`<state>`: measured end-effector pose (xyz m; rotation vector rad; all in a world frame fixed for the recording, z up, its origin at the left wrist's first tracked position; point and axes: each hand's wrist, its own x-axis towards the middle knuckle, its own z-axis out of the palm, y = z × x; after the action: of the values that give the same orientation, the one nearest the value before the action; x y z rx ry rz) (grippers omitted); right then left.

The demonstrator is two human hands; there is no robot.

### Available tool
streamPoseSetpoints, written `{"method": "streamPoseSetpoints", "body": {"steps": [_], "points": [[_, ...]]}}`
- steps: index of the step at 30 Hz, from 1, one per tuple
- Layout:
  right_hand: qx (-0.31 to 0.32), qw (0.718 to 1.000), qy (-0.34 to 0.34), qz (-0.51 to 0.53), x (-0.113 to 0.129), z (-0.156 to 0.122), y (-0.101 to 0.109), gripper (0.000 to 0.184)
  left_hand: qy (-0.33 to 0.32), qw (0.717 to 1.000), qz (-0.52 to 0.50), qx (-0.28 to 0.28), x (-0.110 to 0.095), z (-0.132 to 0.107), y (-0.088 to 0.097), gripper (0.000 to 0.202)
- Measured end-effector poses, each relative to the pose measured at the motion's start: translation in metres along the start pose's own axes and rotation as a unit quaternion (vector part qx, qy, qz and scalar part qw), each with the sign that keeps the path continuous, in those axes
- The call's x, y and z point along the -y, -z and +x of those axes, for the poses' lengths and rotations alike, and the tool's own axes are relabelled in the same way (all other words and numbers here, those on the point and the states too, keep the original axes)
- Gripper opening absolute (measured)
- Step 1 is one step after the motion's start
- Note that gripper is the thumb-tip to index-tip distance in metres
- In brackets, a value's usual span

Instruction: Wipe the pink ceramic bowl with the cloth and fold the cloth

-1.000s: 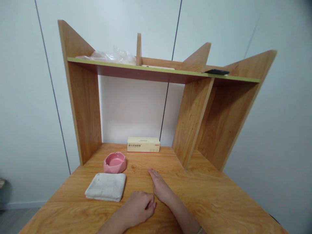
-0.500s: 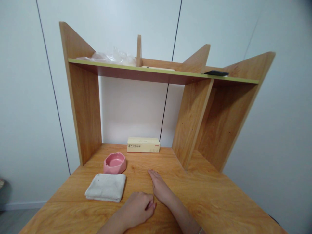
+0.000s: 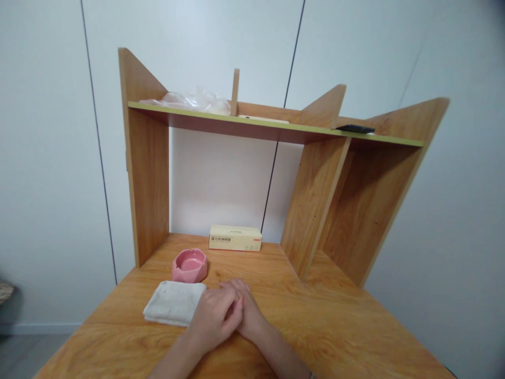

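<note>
My left hand [image 3: 215,317] and my right hand [image 3: 249,311] are pressed together above the front middle of the wooden desk. The left hand is curled, its thumb lying against the right hand. The right hand's fingers bend in behind the left knuckles and are partly hidden. No object shows in either hand. Just left of my left hand lies a folded light-grey cloth [image 3: 172,302], its right edge partly covered by that hand. Behind the cloth stands a pink faceted ashtray [image 3: 189,267].
A cream cardboard box [image 3: 235,239] stands at the back of the desk [image 3: 347,337]. Over it rises a wooden shelf unit [image 3: 252,129] with upright panels. Its upper shelf bears clear plastic wrapping [image 3: 193,101] and a flat black object [image 3: 355,128].
My hands have come together: the left moved up against the right, and the right's outstretched fingers have bent in. The view has shifted slightly. Cloth, ashtray and box stay in place.
</note>
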<state>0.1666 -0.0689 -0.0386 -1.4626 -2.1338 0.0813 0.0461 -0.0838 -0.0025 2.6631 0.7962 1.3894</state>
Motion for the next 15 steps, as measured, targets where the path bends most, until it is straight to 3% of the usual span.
{"method": "streamPoseSetpoints", "body": {"steps": [2, 6, 8, 12, 15], "points": [[0.007, 0.999, 0.031, -0.008, 0.023, 0.004, 0.001, 0.026, 0.051, 0.997, -0.013, -0.048, 0.006, 0.005, 0.012, 0.025], [0.037, 0.994, 0.093, -0.038, 0.055, 0.010, -0.001, 0.053, 0.191, 0.976, -0.007, -0.104, 0.023, 0.014, 0.032, 0.025], [0.065, 0.991, 0.090, -0.080, 0.061, 0.013, -0.002, 0.049, 0.244, 0.959, -0.006, -0.145, 0.032, 0.016, 0.039, 0.027], [0.088, 0.984, 0.060, -0.142, 0.049, 0.018, 0.006, 0.032, 0.289, 0.931, -0.055, -0.218, 0.051, 0.018, 0.047, 0.028], [0.092, 0.980, 0.007, -0.176, 0.021, 0.017, 0.026, 0.028, 0.313, 0.924, -0.037, -0.217, 0.064, 0.017, 0.049, 0.031]]}}
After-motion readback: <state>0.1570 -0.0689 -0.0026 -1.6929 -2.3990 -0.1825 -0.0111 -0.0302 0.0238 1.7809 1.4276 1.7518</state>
